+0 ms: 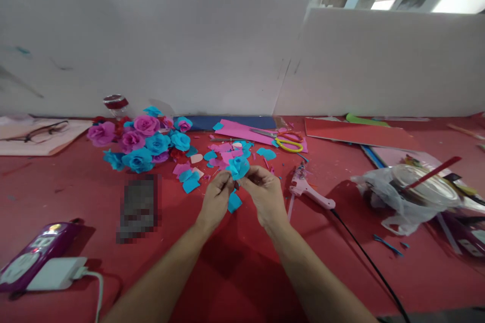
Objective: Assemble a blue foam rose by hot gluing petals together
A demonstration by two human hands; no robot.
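Note:
My left hand (216, 198) and my right hand (265, 193) meet over the red table (242, 262), both pinched on a small blue paper flower (238, 166) held between the fingertips. A loose blue petal (234, 202) lies just below the hands. Cut blue and pink paper petals (223, 154) are scattered right behind the flower. A cluster of finished pink and blue paper roses (142, 141) sits to the far left of the hands.
A pink glue gun (308, 189) with a black cord lies right of my hands. Yellow-handled scissors (286, 142) rest on pink paper behind. A plastic cup in a bag (413, 194) stands at right. A purple power strip (36, 255) and white charger sit near left. White boards wall the back.

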